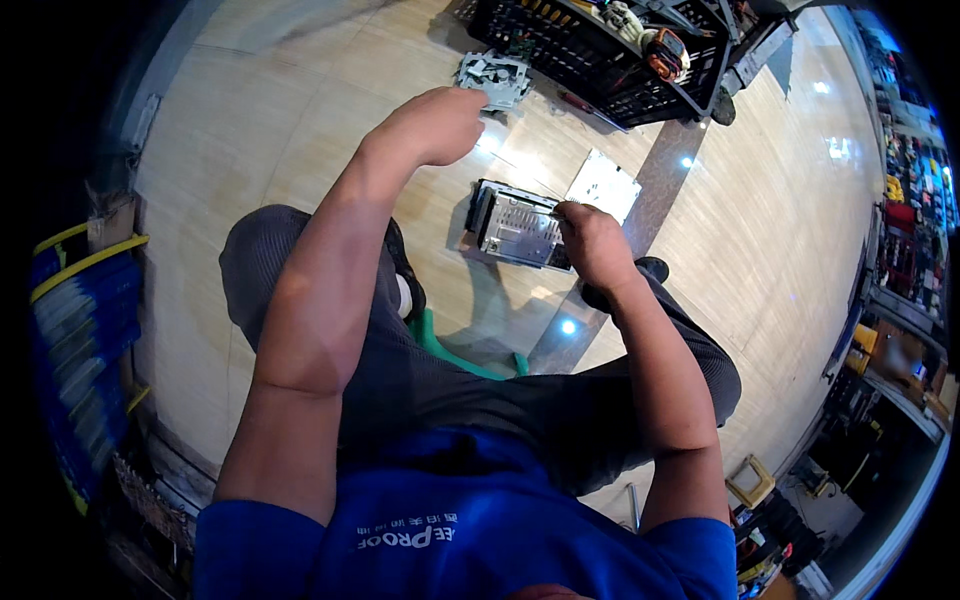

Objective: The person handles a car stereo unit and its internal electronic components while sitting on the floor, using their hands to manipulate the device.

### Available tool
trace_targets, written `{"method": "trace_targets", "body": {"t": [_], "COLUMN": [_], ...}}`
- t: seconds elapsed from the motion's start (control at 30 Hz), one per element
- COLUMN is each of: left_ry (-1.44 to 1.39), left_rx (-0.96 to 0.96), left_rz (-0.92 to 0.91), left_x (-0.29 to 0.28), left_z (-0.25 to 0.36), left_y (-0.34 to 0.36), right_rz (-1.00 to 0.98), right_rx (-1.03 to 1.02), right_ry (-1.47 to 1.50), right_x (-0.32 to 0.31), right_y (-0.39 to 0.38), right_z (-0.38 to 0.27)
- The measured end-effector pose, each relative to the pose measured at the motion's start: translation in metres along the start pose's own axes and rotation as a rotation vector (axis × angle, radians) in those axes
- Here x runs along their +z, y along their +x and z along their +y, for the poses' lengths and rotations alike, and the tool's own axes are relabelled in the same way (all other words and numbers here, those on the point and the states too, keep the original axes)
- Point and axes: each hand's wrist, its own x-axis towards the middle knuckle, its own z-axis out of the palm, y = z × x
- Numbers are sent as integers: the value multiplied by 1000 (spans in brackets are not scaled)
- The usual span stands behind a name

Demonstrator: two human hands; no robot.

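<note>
My left hand (435, 126) is stretched forward with its fingers curled together. Its fingertips meet the near edge of a flat silver metal mechanism plate (493, 80) with cut-outs; whether they pinch it or something small is hidden. On the floor between my feet lies a box-shaped electronic unit (520, 228), its slotted metal chassis facing up and dark parts along its sides. My right hand (597, 247) is closed at the unit's right end. A thin dark tip shows at its fingers, too small to name. Behind that hand lies a flat white metal cover (606, 184).
A black plastic crate (600, 70) filled with tools and an orange-edged meter (666, 54) stands at the far side. A thin tool (577, 102) lies beside it. Under me is a green stool (455, 352). Blue, yellow-edged items (88, 320) stand left; stocked shelves (915, 200) line the right.
</note>
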Motion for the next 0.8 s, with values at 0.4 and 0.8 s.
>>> {"method": "trace_targets", "body": {"t": [0.4, 0.8], "left_ry": [95, 104], "left_rx": [118, 125], "left_rz": [-64, -16], "left_x": [-5, -21], "left_z": [71, 97], "left_y": [-2, -34], "right_rz": [28, -117], "right_rx": [-87, 138], "right_ry": [49, -115], "right_x": [5, -20], "right_y": [-3, -15], "right_z": [-16, 1]}}
